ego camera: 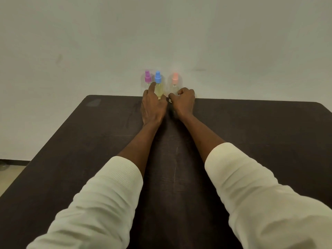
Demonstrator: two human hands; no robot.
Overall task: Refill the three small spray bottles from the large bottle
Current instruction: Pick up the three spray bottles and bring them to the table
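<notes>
- Head view: three small spray bottles are lined up at the far edge of the counter (251, 141), all capped: purple-capped bottle (147, 78), blue-capped bottle (158, 87), pink-capped bottle (174, 83).
- The blue-capped bottle, holding yellowish liquid, is gripped by the left hand (154, 105).
- The pink-capped bottle's base is clasped by the right hand (183, 98).
- No large bottle is seen; the refilling is judged nearly complete.

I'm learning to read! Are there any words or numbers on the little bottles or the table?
None to read here.
Purple-capped bottle: no label shows.
Blue-capped bottle: a small tan tag at the bottom, too blurred to read.
Pink-capped bottle: no label shows.
Table: bare dark wood.
</notes>
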